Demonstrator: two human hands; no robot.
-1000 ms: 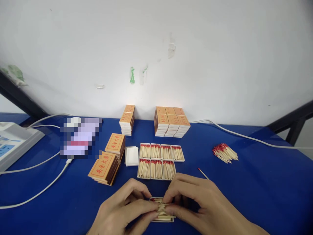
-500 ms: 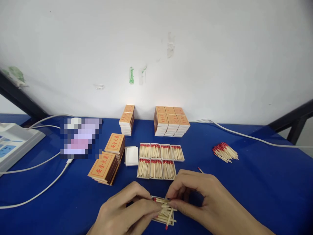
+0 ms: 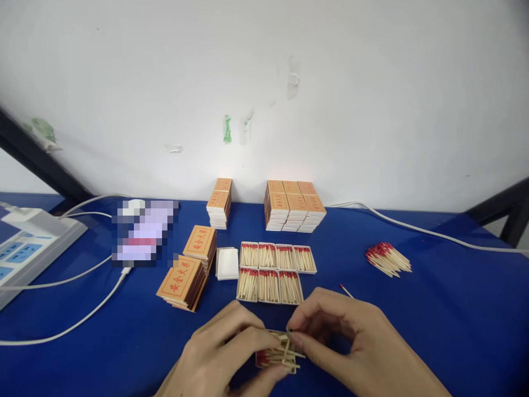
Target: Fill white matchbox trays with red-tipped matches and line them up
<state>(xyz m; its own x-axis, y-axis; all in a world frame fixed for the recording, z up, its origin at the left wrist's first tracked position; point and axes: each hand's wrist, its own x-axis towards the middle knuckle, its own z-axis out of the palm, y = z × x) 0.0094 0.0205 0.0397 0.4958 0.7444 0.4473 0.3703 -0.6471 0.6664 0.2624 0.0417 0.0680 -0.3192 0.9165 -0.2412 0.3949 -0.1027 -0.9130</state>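
Near the table's front edge, my left hand curls round a small white tray of matches, its fingers closed on the tray's left side. My right hand pinches the matches lying crosswise on that tray. Just behind stand several filled match trays in two rows, red heads toward the wall. A single loose match lies beside my right hand.
A loose pile of matches lies to the right. Orange sleeve stacks and white empty trays sit left of the rows. Finished box stacks line the wall. A power strip and white cables lie at the left.
The matches on the tray have shifted from a neat bundle to lying crosswise, and both hands have regripped them. The view has drifted slightly, moving things a little to the right.
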